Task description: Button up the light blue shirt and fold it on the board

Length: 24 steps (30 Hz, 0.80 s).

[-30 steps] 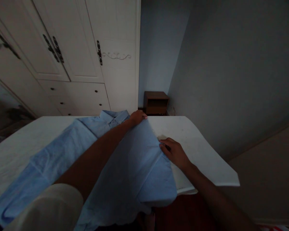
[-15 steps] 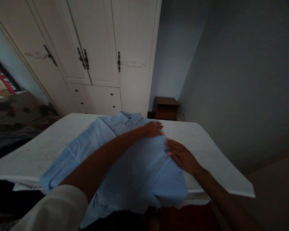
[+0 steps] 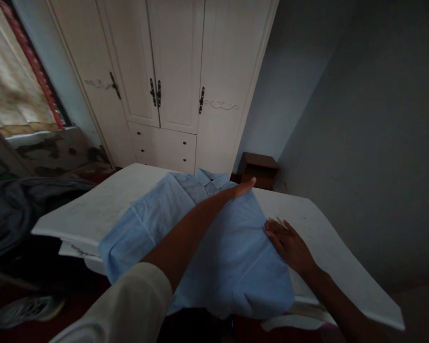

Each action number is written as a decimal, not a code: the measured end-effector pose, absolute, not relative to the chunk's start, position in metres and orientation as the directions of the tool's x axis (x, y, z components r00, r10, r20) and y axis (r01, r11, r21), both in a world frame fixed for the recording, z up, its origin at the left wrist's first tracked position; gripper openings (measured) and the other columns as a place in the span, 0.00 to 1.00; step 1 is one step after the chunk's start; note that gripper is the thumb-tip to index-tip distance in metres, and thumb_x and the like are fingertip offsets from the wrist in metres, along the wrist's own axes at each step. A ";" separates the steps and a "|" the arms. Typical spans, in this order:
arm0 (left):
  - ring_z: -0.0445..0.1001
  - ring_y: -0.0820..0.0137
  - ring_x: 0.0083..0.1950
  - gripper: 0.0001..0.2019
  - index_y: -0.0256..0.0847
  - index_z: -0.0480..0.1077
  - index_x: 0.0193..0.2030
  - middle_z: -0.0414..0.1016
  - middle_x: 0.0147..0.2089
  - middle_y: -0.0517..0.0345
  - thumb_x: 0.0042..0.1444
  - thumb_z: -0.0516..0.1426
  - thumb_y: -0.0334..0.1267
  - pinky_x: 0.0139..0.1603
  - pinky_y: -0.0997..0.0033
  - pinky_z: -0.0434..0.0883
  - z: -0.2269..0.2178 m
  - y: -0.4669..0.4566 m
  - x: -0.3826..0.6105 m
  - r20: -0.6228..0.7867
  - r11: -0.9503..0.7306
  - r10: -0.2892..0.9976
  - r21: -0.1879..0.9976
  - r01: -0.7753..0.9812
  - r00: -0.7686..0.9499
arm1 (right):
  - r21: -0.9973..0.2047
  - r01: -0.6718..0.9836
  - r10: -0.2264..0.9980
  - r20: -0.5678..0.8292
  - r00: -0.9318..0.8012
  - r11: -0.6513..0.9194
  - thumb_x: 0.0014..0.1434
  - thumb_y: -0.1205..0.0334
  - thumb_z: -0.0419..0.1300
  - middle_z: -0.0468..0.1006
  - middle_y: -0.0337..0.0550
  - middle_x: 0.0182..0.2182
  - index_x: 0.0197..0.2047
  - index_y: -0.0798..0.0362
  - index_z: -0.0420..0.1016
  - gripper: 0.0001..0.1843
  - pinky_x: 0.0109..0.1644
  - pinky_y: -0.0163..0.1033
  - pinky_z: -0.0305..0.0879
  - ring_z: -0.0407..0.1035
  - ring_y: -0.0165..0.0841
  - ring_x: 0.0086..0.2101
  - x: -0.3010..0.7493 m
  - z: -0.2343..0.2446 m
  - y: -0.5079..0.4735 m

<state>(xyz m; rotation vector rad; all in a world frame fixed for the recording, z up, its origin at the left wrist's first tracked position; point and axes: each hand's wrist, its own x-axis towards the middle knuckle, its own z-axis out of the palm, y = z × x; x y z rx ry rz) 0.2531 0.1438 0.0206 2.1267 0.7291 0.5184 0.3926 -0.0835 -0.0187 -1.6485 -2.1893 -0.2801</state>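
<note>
A light blue shirt (image 3: 218,247) lies spread on a white table (image 3: 103,209), collar at the far edge and hem hanging over the near edge. My left hand (image 3: 241,189) reaches across it and lies flat near the collar, fingers stretched out. Flat on the shirt's right edge rests my right hand (image 3: 289,243), fingers extended and holding nothing. One side of the shirt looks folded over toward the middle.
A white wardrobe (image 3: 178,81) with drawers stands behind the table. A small brown nightstand (image 3: 259,169) sits in the far corner by the grey wall. Dark cloth (image 3: 17,209) is piled at the left, and a shoe (image 3: 25,309) lies on the floor below it.
The view has swung left, showing more wardrobe and a curtain. My right hand went from pinching the shirt's edge to lying flat. My left hand flattened out near the collar.
</note>
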 end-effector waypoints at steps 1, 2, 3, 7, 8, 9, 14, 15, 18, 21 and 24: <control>0.65 0.59 0.65 0.35 0.31 0.67 0.60 0.68 0.62 0.41 0.66 0.35 0.56 0.64 0.64 0.62 0.026 0.147 0.248 0.098 -0.459 0.677 0.831 0.315 0.729 | -0.063 0.958 0.884 0.404 -0.233 0.281 0.69 0.52 0.46 0.75 0.50 0.54 0.55 0.51 0.75 0.22 0.65 0.63 0.55 0.66 0.42 0.58 0.394 -0.020 -0.083; 0.66 0.60 0.64 0.36 0.29 0.66 0.61 0.68 0.62 0.40 0.67 0.33 0.55 0.63 0.63 0.62 0.031 0.149 0.240 0.079 -0.419 0.693 0.853 0.311 0.717 | -0.057 0.960 0.891 0.391 -0.231 0.274 0.69 0.52 0.45 0.75 0.50 0.54 0.55 0.51 0.75 0.23 0.65 0.63 0.54 0.65 0.42 0.58 0.395 -0.021 -0.083; 0.66 0.60 0.64 0.35 0.29 0.64 0.62 0.68 0.63 0.40 0.67 0.32 0.54 0.62 0.62 0.63 0.036 0.150 0.231 0.060 -0.382 0.703 0.872 0.305 0.709 | -0.052 0.962 0.897 0.376 -0.230 0.269 0.69 0.51 0.44 0.74 0.50 0.55 0.56 0.52 0.74 0.24 0.65 0.63 0.53 0.65 0.42 0.58 0.396 -0.022 -0.083; 0.70 0.61 0.61 0.34 0.33 0.63 0.63 0.72 0.59 0.41 0.67 0.32 0.54 0.57 0.61 0.69 0.053 0.137 0.174 0.006 -0.255 0.713 0.934 0.251 0.701 | -0.054 0.965 0.918 0.326 -0.227 0.257 0.69 0.50 0.43 0.73 0.49 0.56 0.57 0.51 0.73 0.25 0.66 0.61 0.54 0.64 0.42 0.59 0.400 -0.025 -0.082; 0.71 0.62 0.60 0.34 0.34 0.64 0.62 0.72 0.59 0.41 0.67 0.33 0.56 0.55 0.62 0.70 0.056 0.129 0.157 0.005 -0.226 0.715 0.948 0.225 0.699 | -0.056 0.965 0.921 0.317 -0.226 0.256 0.69 0.50 0.43 0.73 0.48 0.56 0.57 0.51 0.73 0.25 0.66 0.61 0.54 0.64 0.42 0.59 0.401 -0.026 -0.082; 0.73 0.62 0.58 0.33 0.35 0.66 0.60 0.73 0.58 0.42 0.66 0.34 0.57 0.53 0.63 0.71 0.059 0.120 0.139 0.012 -0.196 0.719 0.963 0.186 0.695 | -0.058 0.965 0.925 0.308 -0.225 0.254 0.69 0.50 0.43 0.72 0.48 0.57 0.58 0.51 0.72 0.26 0.66 0.60 0.54 0.63 0.41 0.60 0.403 -0.026 -0.082; 0.79 0.59 0.43 0.23 0.34 0.75 0.43 0.81 0.41 0.45 0.59 0.53 0.54 0.42 0.61 0.74 0.059 0.057 0.047 0.209 -0.101 0.889 0.957 -0.271 0.407 | -0.075 0.970 0.950 0.232 -0.210 0.233 0.67 0.46 0.41 0.68 0.47 0.60 0.62 0.50 0.68 0.29 0.68 0.57 0.51 0.60 0.40 0.62 0.411 -0.029 -0.082; 0.79 0.61 0.42 0.21 0.35 0.74 0.43 0.80 0.41 0.47 0.59 0.54 0.53 0.43 0.62 0.74 0.054 0.043 0.029 0.226 -0.126 0.917 0.946 -0.299 0.329 | -0.081 0.971 0.955 0.212 -0.205 0.227 0.67 0.46 0.41 0.67 0.47 0.61 0.62 0.50 0.67 0.29 0.68 0.57 0.50 0.59 0.40 0.62 0.412 -0.029 -0.083; 0.76 0.69 0.37 0.15 0.41 0.73 0.41 0.78 0.37 0.56 0.59 0.54 0.49 0.40 0.68 0.72 0.030 0.000 -0.016 0.252 -0.234 0.968 0.908 -0.347 0.007 | -0.102 0.975 0.971 0.151 -0.183 0.199 0.66 0.44 0.40 0.63 0.48 0.63 0.65 0.52 0.64 0.32 0.69 0.55 0.47 0.55 0.40 0.64 0.413 -0.025 -0.084; 0.71 0.72 0.30 0.10 0.43 0.74 0.36 0.75 0.30 0.61 0.57 0.56 0.46 0.34 0.71 0.70 -0.002 -0.045 -0.049 0.220 -0.309 0.925 0.910 -0.275 -0.311 | -0.094 0.981 0.981 0.110 -0.161 0.171 0.66 0.43 0.39 0.62 0.48 0.64 0.66 0.52 0.62 0.34 0.70 0.54 0.45 0.54 0.40 0.65 0.408 -0.019 -0.087; 0.67 0.72 0.27 0.09 0.44 0.75 0.33 0.70 0.25 0.63 0.56 0.56 0.44 0.30 0.71 0.67 -0.034 -0.089 -0.075 0.249 -0.328 0.828 0.942 -0.075 -0.502 | -0.066 0.990 0.988 0.100 -0.115 0.122 0.66 0.44 0.37 0.61 0.49 0.65 0.66 0.53 0.62 0.34 0.69 0.55 0.45 0.53 0.41 0.65 0.399 -0.015 -0.090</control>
